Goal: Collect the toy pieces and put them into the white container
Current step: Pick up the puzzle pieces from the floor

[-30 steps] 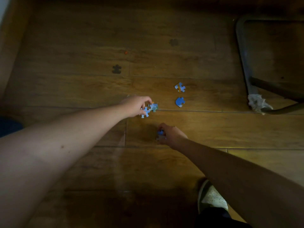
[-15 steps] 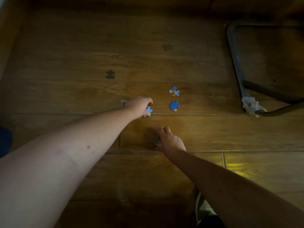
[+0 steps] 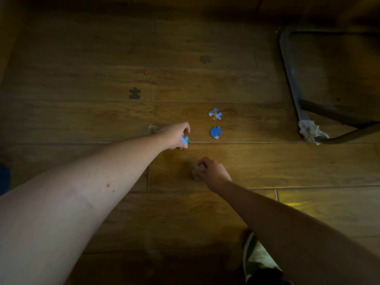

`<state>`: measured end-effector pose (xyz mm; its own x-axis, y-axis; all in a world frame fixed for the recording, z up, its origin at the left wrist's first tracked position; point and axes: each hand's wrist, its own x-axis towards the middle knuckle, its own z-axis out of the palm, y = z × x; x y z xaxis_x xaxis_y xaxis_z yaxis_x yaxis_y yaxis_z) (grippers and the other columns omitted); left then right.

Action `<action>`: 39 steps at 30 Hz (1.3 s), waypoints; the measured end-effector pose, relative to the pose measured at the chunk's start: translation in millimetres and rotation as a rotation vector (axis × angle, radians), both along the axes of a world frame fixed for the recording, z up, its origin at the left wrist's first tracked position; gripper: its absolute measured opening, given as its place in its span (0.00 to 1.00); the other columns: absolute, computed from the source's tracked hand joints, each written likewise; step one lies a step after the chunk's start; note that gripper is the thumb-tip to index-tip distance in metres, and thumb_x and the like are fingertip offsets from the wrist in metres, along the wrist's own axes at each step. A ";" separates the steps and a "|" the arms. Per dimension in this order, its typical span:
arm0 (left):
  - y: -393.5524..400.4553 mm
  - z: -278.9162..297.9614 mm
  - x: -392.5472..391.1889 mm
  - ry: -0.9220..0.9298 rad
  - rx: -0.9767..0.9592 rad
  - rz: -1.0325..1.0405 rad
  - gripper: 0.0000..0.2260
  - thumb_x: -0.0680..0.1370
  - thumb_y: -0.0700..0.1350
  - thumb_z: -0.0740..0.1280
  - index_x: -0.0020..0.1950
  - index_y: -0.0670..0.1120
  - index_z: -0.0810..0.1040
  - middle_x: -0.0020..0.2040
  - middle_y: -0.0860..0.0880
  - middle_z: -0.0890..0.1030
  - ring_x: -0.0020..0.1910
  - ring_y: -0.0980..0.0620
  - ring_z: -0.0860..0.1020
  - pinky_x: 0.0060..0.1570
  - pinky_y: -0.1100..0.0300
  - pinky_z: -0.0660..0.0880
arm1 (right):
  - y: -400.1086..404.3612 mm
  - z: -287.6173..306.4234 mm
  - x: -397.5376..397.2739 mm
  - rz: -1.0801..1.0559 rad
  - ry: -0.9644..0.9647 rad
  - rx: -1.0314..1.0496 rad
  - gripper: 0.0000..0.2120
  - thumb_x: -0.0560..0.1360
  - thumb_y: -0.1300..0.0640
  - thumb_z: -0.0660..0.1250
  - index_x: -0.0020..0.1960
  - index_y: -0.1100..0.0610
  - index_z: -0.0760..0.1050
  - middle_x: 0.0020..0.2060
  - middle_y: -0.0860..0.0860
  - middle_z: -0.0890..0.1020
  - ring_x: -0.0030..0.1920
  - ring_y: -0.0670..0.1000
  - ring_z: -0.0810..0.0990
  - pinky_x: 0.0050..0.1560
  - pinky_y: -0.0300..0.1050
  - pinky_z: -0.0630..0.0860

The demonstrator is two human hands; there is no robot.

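Observation:
Jigsaw pieces lie scattered on a dim wooden floor. My left hand is closed around blue-and-green puzzle pieces near the middle. My right hand is closed on a pale puzzle piece just below and to the right. A blue-and-orange piece and a solid blue piece lie loose to the right of my left hand. Two dark face-down pieces rest farther off, one at the left and another at the back. No white container is in view.
A dark metal chair frame stands at the right, its foot wrapped in a white rag. My shoe shows at the bottom edge. A small pale scrap lies by my left wrist.
My left hand has drawn the blue pieces in under its fingers. My right hand has curled shut over the piece it was touching and lifted it slightly.

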<state>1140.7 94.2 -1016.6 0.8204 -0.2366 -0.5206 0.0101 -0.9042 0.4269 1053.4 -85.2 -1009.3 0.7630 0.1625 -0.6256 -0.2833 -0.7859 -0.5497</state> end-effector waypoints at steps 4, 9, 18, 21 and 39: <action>-4.2 0.1 4.4 0.161 -0.196 0.150 0.12 0.77 0.51 0.68 0.58 0.47 0.78 0.53 0.48 0.79 0.42 0.51 0.78 0.39 0.58 0.75 | -5.0 3.8 20.1 -0.291 -0.113 0.094 0.11 0.79 0.53 0.62 0.57 0.56 0.78 0.45 0.52 0.81 0.44 0.52 0.78 0.39 0.40 0.67; -18.8 -3.1 2.6 0.405 -0.413 0.389 0.10 0.81 0.50 0.62 0.57 0.48 0.77 0.60 0.44 0.78 0.59 0.43 0.75 0.62 0.48 0.71 | -5.7 4.0 37.7 -0.536 -0.155 0.244 0.08 0.77 0.50 0.64 0.46 0.52 0.80 0.39 0.48 0.80 0.37 0.48 0.75 0.40 0.44 0.70; -32.1 10.2 -1.6 0.792 -0.914 0.792 0.32 0.78 0.67 0.46 0.51 0.44 0.77 0.45 0.41 0.82 0.40 0.46 0.82 0.36 0.56 0.82 | 3.6 5.0 51.1 -0.589 -0.244 0.290 0.09 0.72 0.49 0.73 0.47 0.54 0.81 0.41 0.48 0.84 0.44 0.47 0.82 0.47 0.43 0.78; -26.8 5.2 2.5 0.754 -0.943 0.859 0.31 0.77 0.67 0.54 0.58 0.41 0.76 0.45 0.42 0.83 0.37 0.47 0.83 0.35 0.57 0.81 | 4.4 7.5 60.5 -0.643 -0.365 0.196 0.11 0.75 0.47 0.68 0.50 0.54 0.80 0.43 0.48 0.83 0.45 0.47 0.79 0.50 0.43 0.75; -16.4 7.7 -5.4 0.510 -0.906 0.779 0.05 0.81 0.39 0.60 0.54 0.46 0.75 0.44 0.45 0.83 0.36 0.52 0.82 0.36 0.62 0.76 | -22.8 -14.3 111.8 -0.189 -0.132 -0.262 0.21 0.73 0.55 0.72 0.64 0.55 0.72 0.65 0.54 0.68 0.55 0.58 0.78 0.50 0.46 0.72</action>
<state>1135.3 77.8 -1008.9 0.6583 -0.2203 -0.7198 0.7408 0.0201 0.6714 1165.2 -108.0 -1023.6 0.8413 -0.1422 -0.5215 -0.3770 -0.8458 -0.3775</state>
